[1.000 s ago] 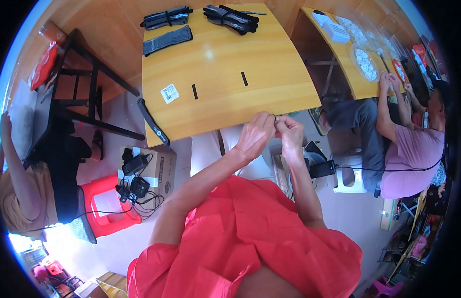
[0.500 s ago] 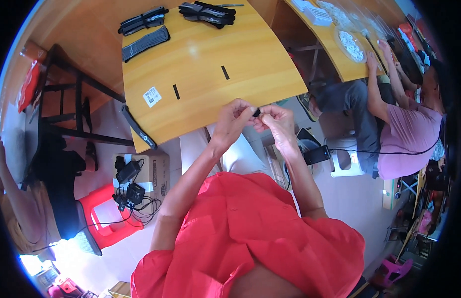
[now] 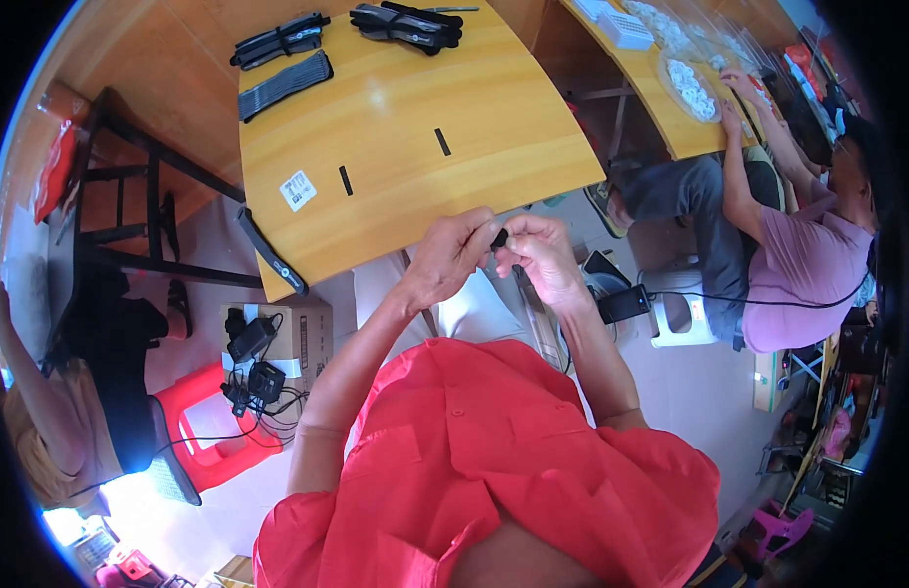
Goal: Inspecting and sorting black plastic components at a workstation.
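Just off the near edge of the wooden table (image 3: 425, 196), my left hand (image 3: 443, 257) and my right hand (image 3: 545, 260) meet, both closed in a pinch. Between their fingertips is a small black piece (image 3: 499, 238), mostly covered, so its exact kind is hidden. Two short black strips (image 3: 345, 180) lie apart on the table, with a white printed label (image 3: 299, 190) beside the left one. A black strap (image 3: 271, 251) lies along the table's left edge. Farther back are bundled black straps (image 3: 406, 27), another bundle (image 3: 281, 41) and a flat stack of dark grey straps (image 3: 286, 86).
To the right, a person in a pink shirt (image 3: 812, 250) sits at another table holding white parts (image 3: 690, 90). A cardboard box (image 3: 312, 338) with black adapters and cables stands lower left, near a red stool (image 3: 205, 461). Another person (image 3: 53, 421) sits at far left.
My hands have shifted slightly left and toward me, turning the small black piece between the fingertips. The person at right has moved a hand over the other table.
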A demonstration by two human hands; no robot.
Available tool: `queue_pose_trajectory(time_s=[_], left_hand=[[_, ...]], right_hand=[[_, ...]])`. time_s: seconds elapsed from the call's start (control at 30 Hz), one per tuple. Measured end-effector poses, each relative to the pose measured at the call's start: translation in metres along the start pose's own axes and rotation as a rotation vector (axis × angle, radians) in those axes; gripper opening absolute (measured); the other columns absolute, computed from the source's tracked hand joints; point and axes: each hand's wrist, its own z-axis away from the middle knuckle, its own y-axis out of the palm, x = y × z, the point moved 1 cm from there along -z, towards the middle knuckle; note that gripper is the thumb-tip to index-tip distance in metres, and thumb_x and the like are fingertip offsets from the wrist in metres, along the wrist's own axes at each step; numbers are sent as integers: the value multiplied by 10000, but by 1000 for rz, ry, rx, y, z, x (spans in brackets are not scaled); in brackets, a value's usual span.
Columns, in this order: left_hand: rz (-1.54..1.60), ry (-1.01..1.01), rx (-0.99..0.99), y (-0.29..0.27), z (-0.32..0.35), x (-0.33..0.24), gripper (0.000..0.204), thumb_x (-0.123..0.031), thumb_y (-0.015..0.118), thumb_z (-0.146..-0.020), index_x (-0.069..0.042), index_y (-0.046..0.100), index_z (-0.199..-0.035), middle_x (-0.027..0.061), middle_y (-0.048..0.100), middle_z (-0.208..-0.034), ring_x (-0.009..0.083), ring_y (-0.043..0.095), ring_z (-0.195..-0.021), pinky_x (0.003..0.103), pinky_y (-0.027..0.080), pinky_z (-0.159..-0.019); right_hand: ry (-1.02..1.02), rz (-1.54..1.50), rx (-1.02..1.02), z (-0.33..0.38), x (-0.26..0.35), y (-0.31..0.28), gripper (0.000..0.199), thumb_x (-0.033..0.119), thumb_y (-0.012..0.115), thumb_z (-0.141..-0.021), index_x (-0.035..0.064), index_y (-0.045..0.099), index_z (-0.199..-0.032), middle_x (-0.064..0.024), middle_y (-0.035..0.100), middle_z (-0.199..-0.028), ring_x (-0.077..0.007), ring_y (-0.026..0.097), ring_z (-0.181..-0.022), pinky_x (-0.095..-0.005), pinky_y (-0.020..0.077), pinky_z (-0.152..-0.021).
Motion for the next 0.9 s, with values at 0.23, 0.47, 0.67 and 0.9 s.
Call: queue_pose_trajectory(time_s=[0.23, 0.47, 0.67, 0.9], left_hand=[[-170, 63, -304, 15, 5, 6, 289, -182, 430, -912, -2, 485, -692, 35, 485, -532, 98, 464, -487, 259, 397, -476], [43, 14, -345, 19, 15, -18, 278, -141, 467, -890, -2, 470, -649, 80, 486, -495, 152, 481, -448, 294, 391, -448], [509, -202, -283, -1, 35, -20, 275, -265, 495, -900, -101, 469, -681, -25, 426, -525, 65, 392, -442, 192, 304, -406], [689, -321, -804, -128, 102, 7, 290, -285, 536, -853, -175, 375, -639, -76, 306, -522, 22, 266, -424, 181, 193, -370]], right_hand=[[-135, 257, -20, 1, 2, 21, 236, 231, 544, -874, 11, 502, -799, -33, 522, -703, -100, 541, -639, -240, 481, -581], [-106, 223, 96, 4, 10, 18, 230, 210, 492, -892, 31, 483, -748, -11, 478, -634, -78, 475, -567, -233, 416, -506], [3, -87, -6, 18, 24, 32, 164, 168, 483, -825, 63, 457, -701, 7, 378, -527, -90, 394, -458, -253, 405, -454], [-45, -310, -487, 22, 43, -77, 226, 171, 494, -813, 156, 349, -640, 53, 317, -547, -62, 338, -482, -234, 304, -426]])
